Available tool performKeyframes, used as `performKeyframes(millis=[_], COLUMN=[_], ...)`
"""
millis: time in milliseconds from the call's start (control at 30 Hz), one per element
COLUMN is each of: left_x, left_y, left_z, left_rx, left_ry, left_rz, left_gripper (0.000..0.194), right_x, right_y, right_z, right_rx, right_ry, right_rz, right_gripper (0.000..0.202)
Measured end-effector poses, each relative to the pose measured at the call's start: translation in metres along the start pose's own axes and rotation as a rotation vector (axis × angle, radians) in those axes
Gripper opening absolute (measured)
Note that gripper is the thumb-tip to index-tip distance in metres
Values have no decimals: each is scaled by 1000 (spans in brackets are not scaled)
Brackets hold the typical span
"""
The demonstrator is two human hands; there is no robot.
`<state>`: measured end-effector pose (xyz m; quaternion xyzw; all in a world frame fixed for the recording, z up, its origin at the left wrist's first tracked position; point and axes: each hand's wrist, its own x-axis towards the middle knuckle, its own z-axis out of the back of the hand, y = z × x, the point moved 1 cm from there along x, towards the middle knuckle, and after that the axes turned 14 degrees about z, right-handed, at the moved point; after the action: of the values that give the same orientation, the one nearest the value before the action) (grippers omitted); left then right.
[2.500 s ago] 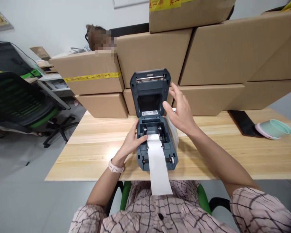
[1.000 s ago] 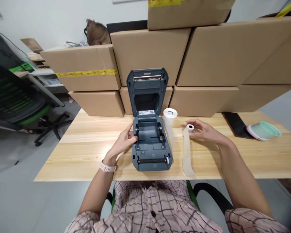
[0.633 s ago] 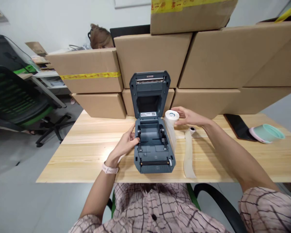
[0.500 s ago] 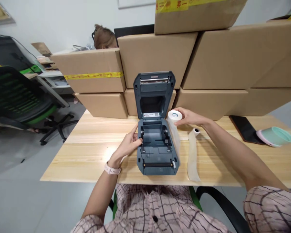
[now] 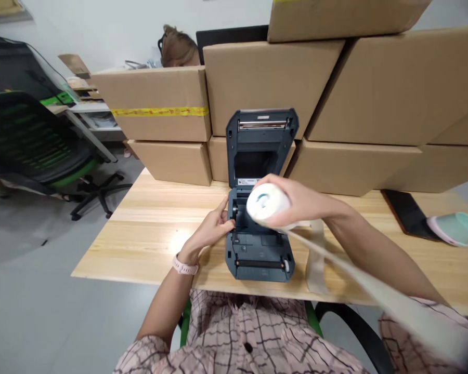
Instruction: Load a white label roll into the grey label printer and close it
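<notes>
A dark grey label printer (image 5: pixel 257 248) stands on the wooden table with its lid raised and its inner bay facing up. On its left wall rests my left hand (image 5: pixel 209 228), the thumb over the inner edge and the fingers along the outside. My right hand (image 5: pixel 302 201) grips a white paper label roll (image 5: pixel 265 203) above the right part of the bay, hiding some of it. From that roll a long loose strip (image 5: pixel 359 275) swings out to the lower right, blurred by motion. Another paper strip (image 5: pixel 315 265) lies on the table right of the printer, partly behind my right forearm.
Stacked cardboard boxes (image 5: pixel 273 78) wall off the back of the table. A dark phone (image 5: pixel 407 214) and a mint-green cup (image 5: pixel 458 228) lie at the right. Behind the boxes a person's head (image 5: pixel 179 48) shows. An office chair (image 5: pixel 35 140) stands at the left.
My right hand has lifted the label roll from the table beside the printer and carried it left over the bay. Its strip now trails through the air. My left hand stays on the printer.
</notes>
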<state>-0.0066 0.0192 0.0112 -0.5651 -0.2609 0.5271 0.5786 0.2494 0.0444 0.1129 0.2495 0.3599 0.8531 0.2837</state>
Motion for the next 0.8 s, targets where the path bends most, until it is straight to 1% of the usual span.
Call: performKeyframes(millis=[33, 100, 200, 333, 400, 467, 533, 567, 667, 733, 800], left_x=[1, 2, 3, 2, 2, 1, 1, 1, 1, 0, -1], left_y=[1, 3, 5, 5, 4, 4, 4, 4, 4, 3, 2], left_z=[0, 1, 1, 1, 1, 1, 0, 0, 0, 0, 0], left_rx=[6, 13, 4, -12, -18, -21, -21, -22, -22, -17, -17], left_ry=[-3, -3, 22, 34, 31, 27, 22, 19, 18, 30, 39], left_rz=[-1, -8, -28, -21, -8, -10, -17, -19, -17, -22, -35], left_gripper=[97, 97, 94, 95, 96, 96, 94, 93, 92, 91, 90], right_x=[11, 27, 40, 47, 49, 47, 39, 31, -5, -35, -64], right_y=[4, 3, -8, -21, -25, -25, -22, -18, -1, 13, 23], right_z=[-7, -19, -31, -42, -45, -46, -44, -43, -42, -49, -65], right_rx=[-114, -308, -471, -503, -496, -491, -488, -486, -478, -476, -477], right_ry=[80, 206, 330, 431, 449, 464, 466, 446, 308, 243, 242], right_rz=[13, 11, -35, -42, -33, -25, -6, 25, 153, 187, 172], right_gripper=[66, 63, 62, 66, 68, 67, 62, 60, 56, 56, 56])
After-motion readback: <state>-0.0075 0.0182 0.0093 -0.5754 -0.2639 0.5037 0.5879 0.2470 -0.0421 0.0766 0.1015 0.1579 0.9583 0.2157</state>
